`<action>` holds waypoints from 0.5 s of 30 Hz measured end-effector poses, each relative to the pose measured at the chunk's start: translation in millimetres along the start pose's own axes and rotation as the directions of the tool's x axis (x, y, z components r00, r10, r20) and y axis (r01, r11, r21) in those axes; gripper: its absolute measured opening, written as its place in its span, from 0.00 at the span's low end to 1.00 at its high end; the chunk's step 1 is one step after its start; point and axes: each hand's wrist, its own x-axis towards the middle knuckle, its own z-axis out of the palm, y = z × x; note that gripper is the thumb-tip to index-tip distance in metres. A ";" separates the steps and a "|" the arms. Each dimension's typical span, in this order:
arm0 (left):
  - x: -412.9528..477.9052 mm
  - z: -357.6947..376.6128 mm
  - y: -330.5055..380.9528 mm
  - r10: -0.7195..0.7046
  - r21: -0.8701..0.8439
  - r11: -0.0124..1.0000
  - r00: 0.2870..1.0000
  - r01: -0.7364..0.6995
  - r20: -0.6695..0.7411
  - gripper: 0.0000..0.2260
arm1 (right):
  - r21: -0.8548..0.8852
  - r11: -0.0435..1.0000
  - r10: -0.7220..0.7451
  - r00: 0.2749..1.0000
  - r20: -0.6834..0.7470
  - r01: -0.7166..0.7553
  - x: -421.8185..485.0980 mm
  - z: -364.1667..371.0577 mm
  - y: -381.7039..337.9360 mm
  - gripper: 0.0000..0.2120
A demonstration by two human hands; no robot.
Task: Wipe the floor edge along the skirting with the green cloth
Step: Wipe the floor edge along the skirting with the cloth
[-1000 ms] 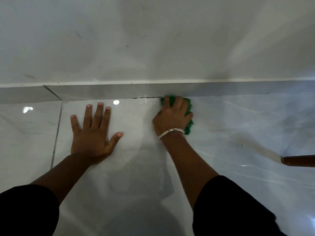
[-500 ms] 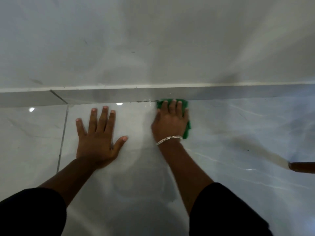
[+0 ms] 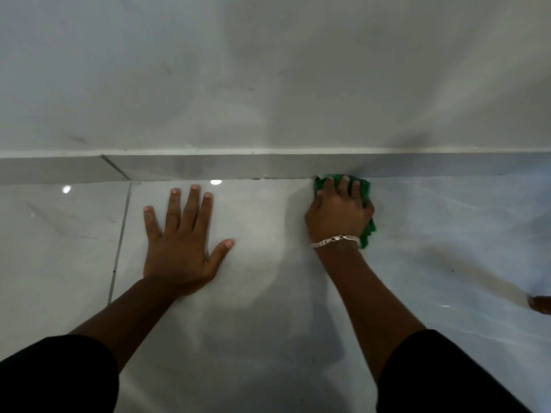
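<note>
My right hand (image 3: 338,214) presses the green cloth (image 3: 366,189) flat on the glossy floor, right where the floor meets the grey skirting (image 3: 238,166). The fingers curl over the cloth and most of it is hidden under the palm; green shows at the fingertips and past the wrist on the right. A silver bracelet circles that wrist. My left hand (image 3: 182,242) lies flat on the floor tile with fingers spread, holding nothing, a short way back from the skirting.
A white wall (image 3: 268,70) rises above the skirting. A dark grout line (image 3: 120,234) runs across the floor left of my left hand. A brown rounded object (image 3: 541,304) pokes in at the right edge. Ceiling lights reflect on the tiles.
My right hand with the cloth has slid right along the skirting after a small move left. The left hand stays planted on the tile.
</note>
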 end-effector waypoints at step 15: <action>-29.3 -5.7 -24.4 -0.081 -0.017 0.997 0.997 0.081 0.011 0.44 | -0.009 0.986 -0.164 0.985 0.046 0.164 4.9 -18.8 5.6 0.13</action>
